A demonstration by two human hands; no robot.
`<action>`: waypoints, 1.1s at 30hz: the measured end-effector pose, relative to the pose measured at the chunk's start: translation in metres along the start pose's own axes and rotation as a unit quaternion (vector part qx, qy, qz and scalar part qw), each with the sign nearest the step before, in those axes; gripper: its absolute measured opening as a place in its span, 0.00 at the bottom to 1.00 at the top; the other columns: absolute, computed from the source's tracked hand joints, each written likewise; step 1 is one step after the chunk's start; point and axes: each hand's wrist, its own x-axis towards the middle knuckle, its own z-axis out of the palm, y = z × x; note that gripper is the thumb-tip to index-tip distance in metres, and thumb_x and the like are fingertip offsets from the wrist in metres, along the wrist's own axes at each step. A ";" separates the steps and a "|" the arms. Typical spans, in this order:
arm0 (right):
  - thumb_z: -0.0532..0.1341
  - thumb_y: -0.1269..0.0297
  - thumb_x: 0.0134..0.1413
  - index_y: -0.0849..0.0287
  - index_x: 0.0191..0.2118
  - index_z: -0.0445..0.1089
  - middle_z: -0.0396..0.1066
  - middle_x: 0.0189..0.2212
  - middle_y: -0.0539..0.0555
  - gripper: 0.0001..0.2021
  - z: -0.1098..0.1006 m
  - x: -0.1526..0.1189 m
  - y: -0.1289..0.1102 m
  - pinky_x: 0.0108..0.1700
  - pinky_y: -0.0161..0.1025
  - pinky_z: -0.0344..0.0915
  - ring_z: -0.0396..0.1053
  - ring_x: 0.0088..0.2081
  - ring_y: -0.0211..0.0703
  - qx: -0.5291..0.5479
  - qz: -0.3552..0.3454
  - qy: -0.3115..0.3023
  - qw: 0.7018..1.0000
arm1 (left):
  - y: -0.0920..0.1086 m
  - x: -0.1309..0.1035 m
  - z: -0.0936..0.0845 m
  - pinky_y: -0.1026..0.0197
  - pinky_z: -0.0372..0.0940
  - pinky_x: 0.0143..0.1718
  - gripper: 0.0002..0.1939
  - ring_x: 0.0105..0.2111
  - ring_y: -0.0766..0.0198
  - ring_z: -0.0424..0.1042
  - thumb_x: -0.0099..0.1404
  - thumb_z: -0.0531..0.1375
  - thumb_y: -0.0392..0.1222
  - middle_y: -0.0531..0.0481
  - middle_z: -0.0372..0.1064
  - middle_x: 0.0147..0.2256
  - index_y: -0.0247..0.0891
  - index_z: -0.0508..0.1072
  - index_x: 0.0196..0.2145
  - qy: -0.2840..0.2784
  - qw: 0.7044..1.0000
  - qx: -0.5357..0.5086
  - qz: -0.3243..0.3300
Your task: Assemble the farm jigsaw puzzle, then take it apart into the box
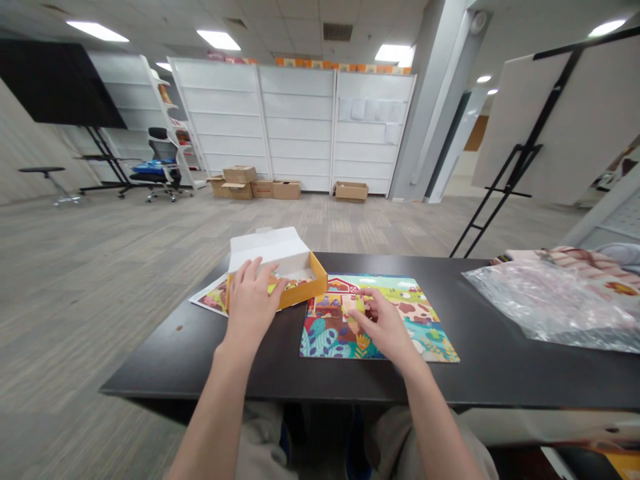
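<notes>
My left hand [253, 287] lies over the near left part of a yellow cardboard box [305, 292]. Its fingers are spread and slightly bent, and whether they touch anything inside is hidden. The white lid [270, 243] stands open at the back, and colourful pieces show inside the box. Between the thumb and fingers of my right hand [383, 323] is a small, light yellow and pink puzzle piece [353, 305]. It is just over a farm-scene puzzle [330, 340] with a red barn, a cow and plants. Part of that picture is covered by my right hand.
A printed sheet [213, 297] lies partly beneath the box on the black table [200, 360]. Clear plastic wrapping [545, 300] with pink printed material occupies the right side. Beyond the table are cardboard boxes [240, 183], an office chair [159, 167] and a board on a stand [520, 160].
</notes>
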 end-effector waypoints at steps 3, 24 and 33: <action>0.57 0.54 0.62 0.56 0.52 0.64 0.69 0.27 0.48 0.16 0.000 -0.001 -0.004 0.30 0.36 0.66 0.69 0.27 0.40 0.046 -0.007 -0.024 0.999 | 0.033 -0.013 0.002 0.46 0.63 0.58 0.12 0.54 0.50 0.69 0.69 0.58 0.47 0.42 0.72 0.51 0.40 0.75 0.45 -0.004 0.990 -0.134 0.039; 0.59 0.43 0.53 0.59 0.47 0.75 0.76 0.42 0.66 0.26 -0.118 -0.019 0.066 0.45 0.50 0.66 0.73 0.44 0.62 -0.449 0.182 0.166 0.859 | -0.013 -0.002 0.005 0.40 0.58 0.61 0.15 0.60 0.43 0.62 0.70 0.52 0.38 0.33 0.64 0.59 0.34 0.73 0.50 0.044 0.998 0.044 -0.016; 0.63 0.49 0.45 0.59 0.44 0.75 0.74 0.37 0.62 0.23 -0.114 -0.015 0.061 0.40 0.44 0.66 0.73 0.41 0.56 -0.416 0.144 0.206 0.874 | 0.083 -0.044 0.030 0.49 0.62 0.60 0.17 0.58 0.53 0.65 0.72 0.55 0.47 0.43 0.66 0.58 0.42 0.70 0.55 -0.261 0.941 -0.066 0.204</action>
